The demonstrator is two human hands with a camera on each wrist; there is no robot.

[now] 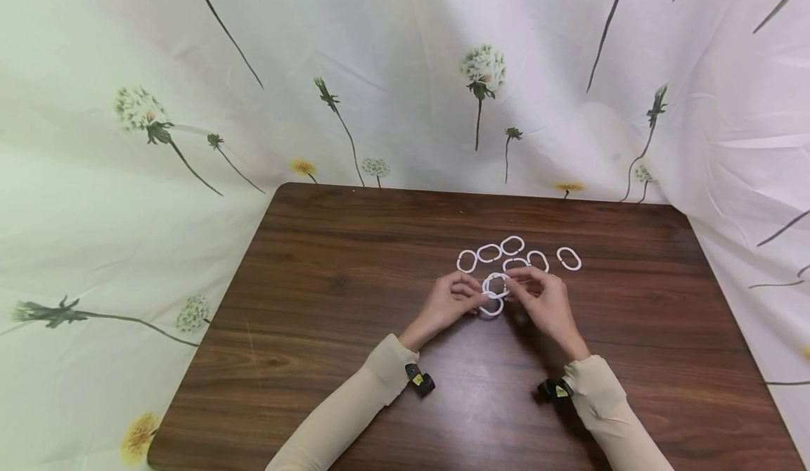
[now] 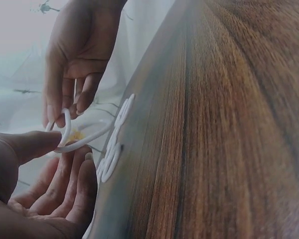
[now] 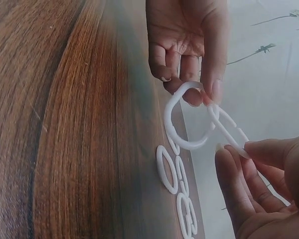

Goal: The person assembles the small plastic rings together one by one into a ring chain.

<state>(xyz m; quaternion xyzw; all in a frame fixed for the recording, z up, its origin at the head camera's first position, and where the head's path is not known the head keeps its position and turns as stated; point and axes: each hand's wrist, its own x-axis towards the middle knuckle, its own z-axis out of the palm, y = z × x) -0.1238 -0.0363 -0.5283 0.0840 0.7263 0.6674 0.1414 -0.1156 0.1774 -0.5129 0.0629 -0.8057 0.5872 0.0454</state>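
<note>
Both hands meet over the table, each pinching a white oval plastic curtain ring. My left hand [image 1: 446, 304] grips one ring [image 3: 169, 118] between thumb and fingertips. A second ring [image 3: 224, 123], with a small gap in its side, is pinched by my right hand [image 1: 549, 304]. The two rings cross each other at the left fingertips, which cover part of the crossing; I cannot tell whether they are linked. In the left wrist view, the left hand [image 2: 50, 184] is below and the right hand [image 2: 84, 45] above, with the rings between them.
Several more white rings [image 1: 489, 245] lie just beyond the hands on the dark wooden table [image 1: 329, 288]. One ring [image 1: 572, 269] sits apart to the right. A pale cloth printed with dandelions [image 1: 405, 119] hangs behind and beside the table.
</note>
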